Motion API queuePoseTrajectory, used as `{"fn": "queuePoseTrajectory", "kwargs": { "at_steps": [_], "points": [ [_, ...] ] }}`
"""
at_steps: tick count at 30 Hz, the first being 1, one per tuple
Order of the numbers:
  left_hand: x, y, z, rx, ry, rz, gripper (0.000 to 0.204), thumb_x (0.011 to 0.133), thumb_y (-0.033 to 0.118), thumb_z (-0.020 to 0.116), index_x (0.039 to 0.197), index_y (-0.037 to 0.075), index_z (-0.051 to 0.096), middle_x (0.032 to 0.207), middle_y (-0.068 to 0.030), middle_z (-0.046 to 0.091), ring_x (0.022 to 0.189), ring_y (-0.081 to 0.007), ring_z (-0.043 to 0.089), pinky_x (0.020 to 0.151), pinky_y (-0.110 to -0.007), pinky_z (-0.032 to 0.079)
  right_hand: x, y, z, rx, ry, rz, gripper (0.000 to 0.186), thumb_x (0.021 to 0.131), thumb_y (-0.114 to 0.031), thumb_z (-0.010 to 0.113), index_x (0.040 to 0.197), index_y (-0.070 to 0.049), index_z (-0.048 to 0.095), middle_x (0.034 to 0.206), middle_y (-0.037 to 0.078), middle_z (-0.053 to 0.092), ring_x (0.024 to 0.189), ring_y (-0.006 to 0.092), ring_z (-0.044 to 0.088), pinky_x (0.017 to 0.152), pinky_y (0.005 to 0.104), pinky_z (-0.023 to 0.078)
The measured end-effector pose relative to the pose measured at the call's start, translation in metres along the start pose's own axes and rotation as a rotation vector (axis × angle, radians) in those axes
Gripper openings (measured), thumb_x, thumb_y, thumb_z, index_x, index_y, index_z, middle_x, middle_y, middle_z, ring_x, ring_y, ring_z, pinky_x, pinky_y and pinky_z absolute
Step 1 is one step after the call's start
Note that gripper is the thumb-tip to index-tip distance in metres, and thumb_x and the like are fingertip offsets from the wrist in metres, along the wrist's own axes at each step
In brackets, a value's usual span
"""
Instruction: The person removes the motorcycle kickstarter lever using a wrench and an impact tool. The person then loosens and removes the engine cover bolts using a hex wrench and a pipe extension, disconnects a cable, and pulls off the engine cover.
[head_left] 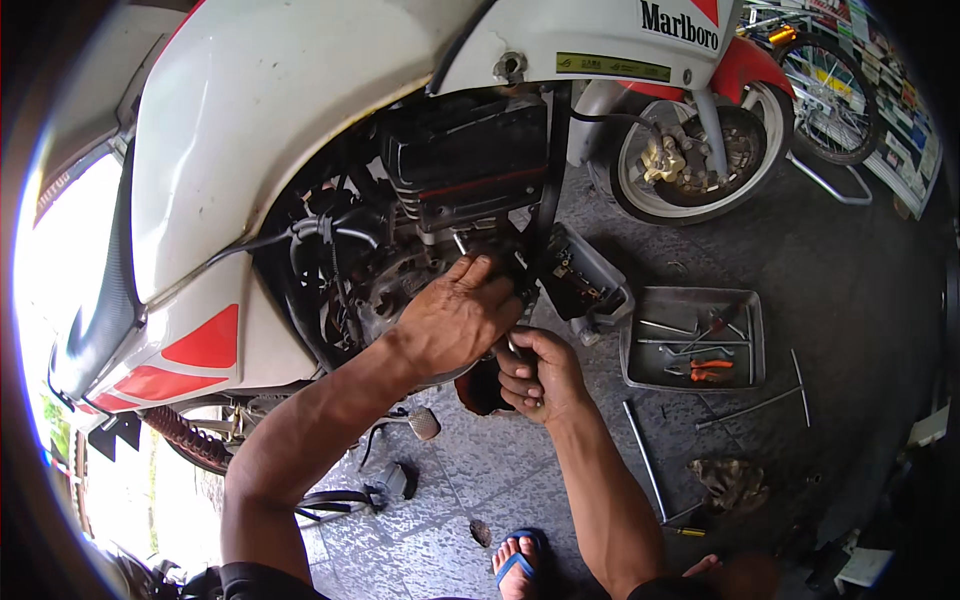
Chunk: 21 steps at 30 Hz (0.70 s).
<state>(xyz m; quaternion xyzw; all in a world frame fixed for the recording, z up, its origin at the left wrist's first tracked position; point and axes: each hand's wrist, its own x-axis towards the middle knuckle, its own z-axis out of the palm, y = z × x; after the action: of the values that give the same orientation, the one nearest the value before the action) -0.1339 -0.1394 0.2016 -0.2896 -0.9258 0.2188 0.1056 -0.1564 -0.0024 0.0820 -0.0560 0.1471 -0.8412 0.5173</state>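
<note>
A white and red motorcycle point(215, 130) stands before me, its dark engine point(395, 275) exposed beneath the fairing. My left hand point(455, 315) is closed at the lower front of the engine, its fingers curled downward; whatever it grips is hidden beneath them. Just beyond those fingers a short shiny metal piece point(461, 242) sticks up. My right hand point(542, 375) is wrapped round a slim shiny metal rod point(514, 345), which runs up toward the left hand. The rod's far end is covered, so its kind does not show. A reddish-brown container point(482, 392) with a dark inside sits below the hands.
Right of the engine lie a grey bin point(600, 268) of small parts and a metal tray point(640, 382) with orange-handled pliers point(712, 371) and other tools. A T-handle wrench point(750, 407), a long metal bar point(645, 460) and a dirty rag point(728, 484) rest on the floor.
</note>
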Motion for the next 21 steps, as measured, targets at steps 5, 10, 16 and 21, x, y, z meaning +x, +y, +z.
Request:
{"fn": "queuePoseTrajectory", "kwargs": {
  "at_steps": [5,10,16,21],
  "points": [
    [0.011,-0.002,0.009,-0.025,-0.024,0.112,0.010,0.075,0.019,0.061,0.082,0.012,0.063,0.084,0.0003,0.057,0.091,-0.0192,0.052,0.087,-0.036,0.038,0.000,0.003,-0.004,-0.037,0.041,-0.027,0.032,0.090,-0.030,0.043,0.085,-0.003,0.059,0.057,0.004,0.052,0.036,0.0120,0.042,0.034,0.0251,0.034],
    [0.009,-0.007,0.009,-0.143,-0.169,0.092,0.010,0.070,0.018,0.067,0.078,0.013,0.063,0.079,0.0035,0.058,0.089,-0.0156,0.053,0.090,-0.035,0.036,-0.004,-0.011,-0.002,-0.267,0.300,-0.003,0.066,0.095,-0.054,0.028,0.086,0.002,0.063,0.061,0.011,0.060,0.045,0.0214,0.057,0.043,0.0319,0.049],
    [0.015,-0.009,0.007,-0.187,-0.244,0.084,0.008,0.076,0.019,0.060,0.073,0.013,0.057,0.081,0.0013,0.056,0.096,-0.0173,0.053,0.093,-0.038,0.037,0.004,-0.003,-0.007,-0.158,0.021,0.185,0.104,0.086,-0.080,0.005,0.084,0.007,0.062,0.070,0.020,0.065,0.063,0.0264,0.067,0.051,0.0374,0.056],
    [0.025,-0.005,0.012,-0.192,-0.045,0.125,0.012,0.063,0.016,0.070,0.069,0.012,0.060,0.070,0.0019,0.056,0.079,-0.0191,0.053,0.084,-0.037,0.036,0.014,-0.020,-0.034,-0.379,0.285,0.130,0.111,0.081,-0.083,-0.002,0.087,0.008,0.063,0.071,0.019,0.066,0.064,0.0300,0.067,0.059,0.0383,0.056]
  ]
}}
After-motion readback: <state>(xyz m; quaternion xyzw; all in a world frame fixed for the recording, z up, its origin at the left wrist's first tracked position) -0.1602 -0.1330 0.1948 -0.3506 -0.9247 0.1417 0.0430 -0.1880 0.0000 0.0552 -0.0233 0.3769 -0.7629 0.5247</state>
